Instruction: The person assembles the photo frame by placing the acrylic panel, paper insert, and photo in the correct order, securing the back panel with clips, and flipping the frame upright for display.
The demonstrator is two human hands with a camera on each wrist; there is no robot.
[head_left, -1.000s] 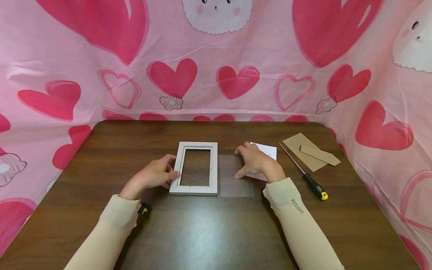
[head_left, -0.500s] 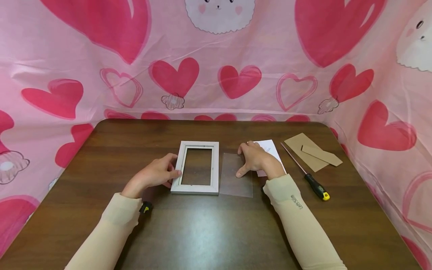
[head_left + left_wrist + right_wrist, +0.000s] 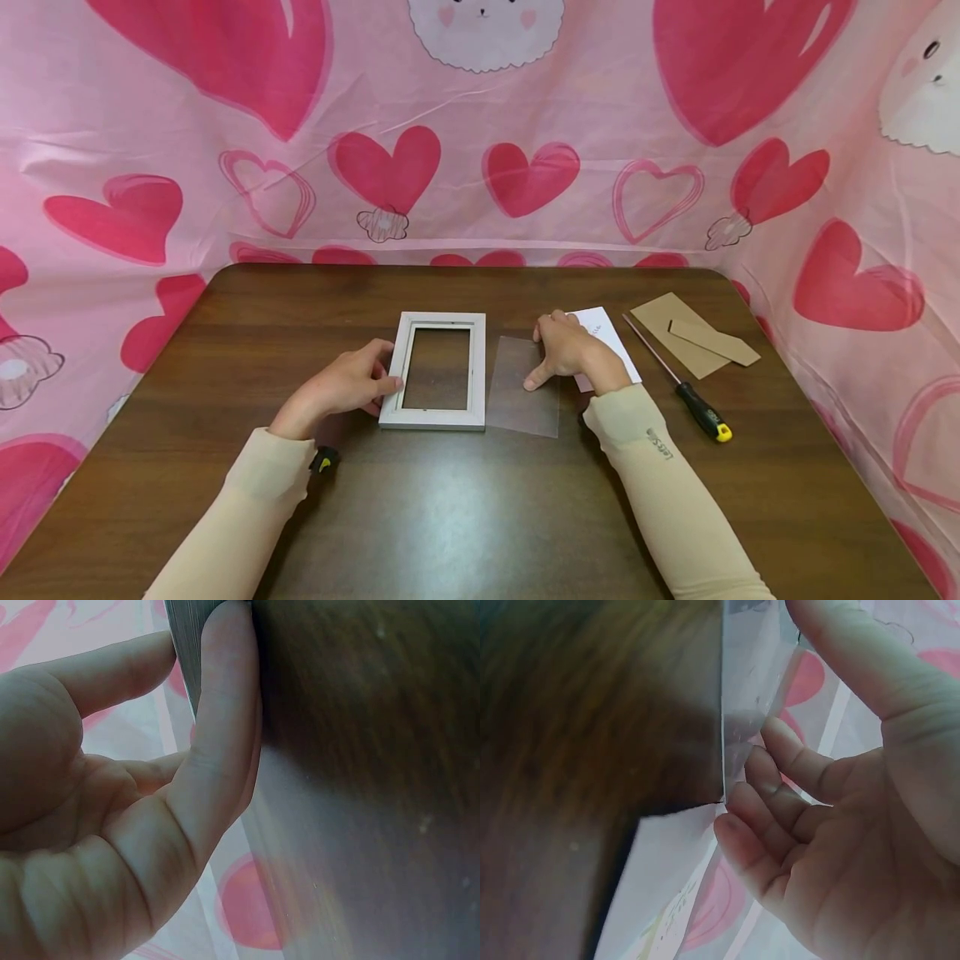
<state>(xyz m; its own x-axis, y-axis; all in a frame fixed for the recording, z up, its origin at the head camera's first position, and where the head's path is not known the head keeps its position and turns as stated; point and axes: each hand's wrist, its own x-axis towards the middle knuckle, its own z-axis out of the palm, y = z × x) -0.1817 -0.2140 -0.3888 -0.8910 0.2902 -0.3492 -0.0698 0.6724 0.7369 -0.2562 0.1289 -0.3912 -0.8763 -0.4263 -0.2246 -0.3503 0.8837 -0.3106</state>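
apparently the left hand point(image 3: 345, 385) pinches the left side of a white frame point(image 3: 477, 371) on the table point(image 3: 450, 517), while the right hand point(image 3: 567, 347) seems to hold a clear sheet point(image 3: 520, 398) between thumb and curled fingertips, just beside the frame. whether the sheet is lifted, i cannot tell. white paper point(image 3: 606, 327) shows past the right hand; farther right lie a screwdriver point(image 3: 697, 407) and a brown board point(image 3: 663, 332) with a brown strip point(image 3: 713, 342) across it. the sheet might slip, since only fingertips grip something thin, or its corner snag on the frame so near it. the right wrist view shows fingertips that the hand's back hides in the head view; only the latter shows the screwdriver.
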